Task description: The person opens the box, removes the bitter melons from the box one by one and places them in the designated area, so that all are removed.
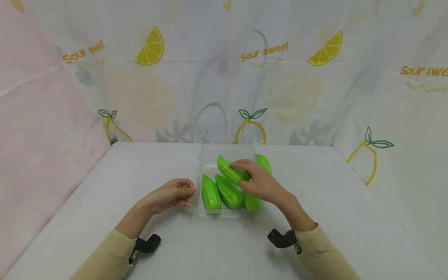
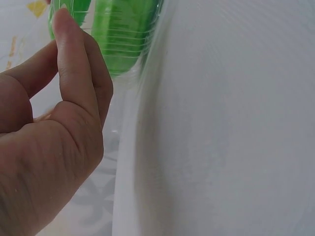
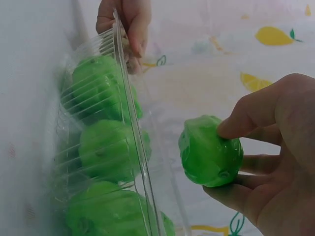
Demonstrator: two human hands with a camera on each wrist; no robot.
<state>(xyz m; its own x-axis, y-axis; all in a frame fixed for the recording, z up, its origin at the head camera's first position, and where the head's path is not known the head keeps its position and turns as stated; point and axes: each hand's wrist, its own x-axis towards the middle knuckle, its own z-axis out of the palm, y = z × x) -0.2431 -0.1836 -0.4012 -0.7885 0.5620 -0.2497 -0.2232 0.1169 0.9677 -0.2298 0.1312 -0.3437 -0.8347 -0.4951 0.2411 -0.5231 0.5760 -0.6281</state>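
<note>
A clear plastic container lies on the table with several glossy green vegetables, long and pointed at one end, lying side by side in it, such as the leftmost vegetable. My left hand pinches the left rim of the container between thumb and fingers. My right hand grips another green vegetable by its sides, raised above the container's rim in the right wrist view. Partly behind that hand, one more green vegetable shows at the far right; whether it touches the container is hidden.
The container's hinged lid stands open at the back. White cloth covers the table. A lemon-print curtain hangs behind and along the sides. Black wrist mounts sit at both sleeves.
</note>
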